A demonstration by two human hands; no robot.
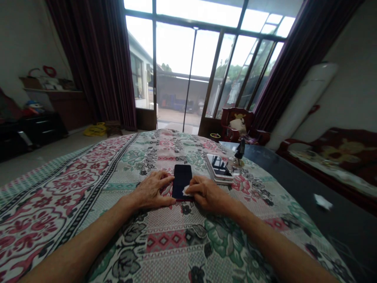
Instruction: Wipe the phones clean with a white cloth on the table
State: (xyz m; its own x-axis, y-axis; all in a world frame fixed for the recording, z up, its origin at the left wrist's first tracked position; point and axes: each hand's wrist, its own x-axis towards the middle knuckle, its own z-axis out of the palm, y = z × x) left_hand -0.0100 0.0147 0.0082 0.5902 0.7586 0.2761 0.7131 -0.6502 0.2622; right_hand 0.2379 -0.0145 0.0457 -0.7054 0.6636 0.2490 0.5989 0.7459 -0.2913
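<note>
A dark phone (182, 177) lies flat, screen up, on the patterned tablecloth (165, 224). My left hand (153, 189) rests on the cloth at its left side, fingers apart, with the fingertips touching the phone's left edge. A small white wad (186, 191) is pinched in my right hand (205, 192), pressed on the lower right part of the screen. To the right of the phone lies a stack of light-framed devices (219, 169), the top one with a reflective screen.
Behind the stack stands a small bottle with a black top (240, 150). A crumpled white piece (323, 201) lies on the dark surface (297, 184) at the right. Beyond are a wooden chair (237, 124) and glass doors.
</note>
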